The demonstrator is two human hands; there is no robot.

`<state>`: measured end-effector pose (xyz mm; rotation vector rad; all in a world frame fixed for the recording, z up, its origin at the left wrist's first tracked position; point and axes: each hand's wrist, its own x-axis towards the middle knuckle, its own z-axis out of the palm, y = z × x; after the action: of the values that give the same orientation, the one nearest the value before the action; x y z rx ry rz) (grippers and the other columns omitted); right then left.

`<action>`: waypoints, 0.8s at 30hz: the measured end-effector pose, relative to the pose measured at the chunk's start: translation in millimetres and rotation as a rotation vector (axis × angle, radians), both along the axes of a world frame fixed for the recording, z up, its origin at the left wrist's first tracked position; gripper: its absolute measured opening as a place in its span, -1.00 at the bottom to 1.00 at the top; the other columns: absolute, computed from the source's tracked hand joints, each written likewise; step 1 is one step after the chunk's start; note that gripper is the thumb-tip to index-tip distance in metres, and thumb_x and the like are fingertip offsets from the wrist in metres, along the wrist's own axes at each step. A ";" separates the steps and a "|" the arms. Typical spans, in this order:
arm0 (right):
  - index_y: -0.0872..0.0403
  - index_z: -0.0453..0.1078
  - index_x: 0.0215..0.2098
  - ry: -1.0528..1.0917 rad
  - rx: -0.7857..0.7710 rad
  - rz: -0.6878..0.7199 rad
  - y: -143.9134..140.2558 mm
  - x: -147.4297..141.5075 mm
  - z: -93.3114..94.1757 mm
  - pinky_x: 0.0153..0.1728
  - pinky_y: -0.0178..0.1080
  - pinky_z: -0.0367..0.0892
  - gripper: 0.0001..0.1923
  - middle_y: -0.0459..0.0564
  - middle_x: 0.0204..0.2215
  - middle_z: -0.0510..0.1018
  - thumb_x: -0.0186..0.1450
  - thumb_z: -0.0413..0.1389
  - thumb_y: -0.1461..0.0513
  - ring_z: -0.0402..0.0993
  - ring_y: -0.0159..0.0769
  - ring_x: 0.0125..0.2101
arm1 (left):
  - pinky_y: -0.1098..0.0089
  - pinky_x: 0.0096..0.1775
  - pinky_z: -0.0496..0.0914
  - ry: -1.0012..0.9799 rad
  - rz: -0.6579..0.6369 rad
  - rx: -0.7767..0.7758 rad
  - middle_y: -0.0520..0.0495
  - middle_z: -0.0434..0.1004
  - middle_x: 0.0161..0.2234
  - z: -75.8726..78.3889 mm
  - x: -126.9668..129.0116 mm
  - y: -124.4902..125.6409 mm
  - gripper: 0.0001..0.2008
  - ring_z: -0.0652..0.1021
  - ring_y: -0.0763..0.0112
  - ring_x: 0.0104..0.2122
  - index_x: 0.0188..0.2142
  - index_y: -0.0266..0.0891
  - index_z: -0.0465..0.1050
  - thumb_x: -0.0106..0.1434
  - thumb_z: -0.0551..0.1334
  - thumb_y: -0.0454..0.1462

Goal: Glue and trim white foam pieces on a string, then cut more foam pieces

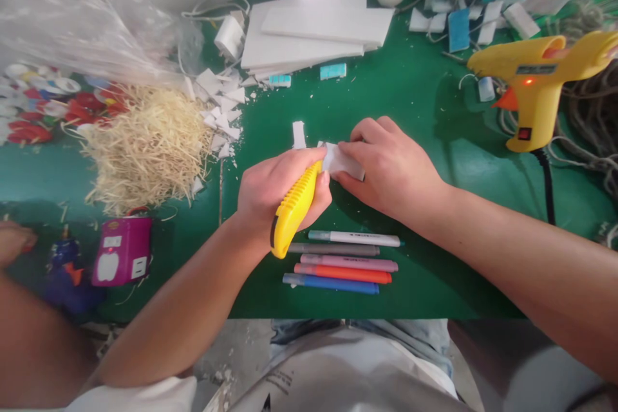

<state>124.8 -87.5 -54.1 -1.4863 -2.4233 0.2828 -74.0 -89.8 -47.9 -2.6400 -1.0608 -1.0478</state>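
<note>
Clamps yellow knife in left grip. Pinches white piece in right grip. Has 5 markers nearby on table.

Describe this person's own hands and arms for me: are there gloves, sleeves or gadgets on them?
The left hand and right hand are bare, with no gloves or watch showing. No cables run along the left arm or right arm. A white sleeve shows on the left; the right one is out of view.
</note>
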 end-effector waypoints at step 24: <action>0.18 0.60 -0.13 -0.020 0.007 0.000 0.3 0.1 0.0 -0.25 -0.03 0.28 -0.73 0.25 -0.15 0.53 0.37 0.14 0.18 0.29 -0.03 -0.20 | 0.45 -0.23 0.64 -0.041 0.040 -0.058 -0.02 0.76 -0.22 -1.6 -3.6 0.8 -0.82 0.72 0.35 -0.36 -0.10 -0.19 0.60 0.38 0.23 -0.28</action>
<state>124.9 -87.2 -54.1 -1.4929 -2.4374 0.2598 -77.6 -89.1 -49.4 -2.6410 -1.1637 -1.0844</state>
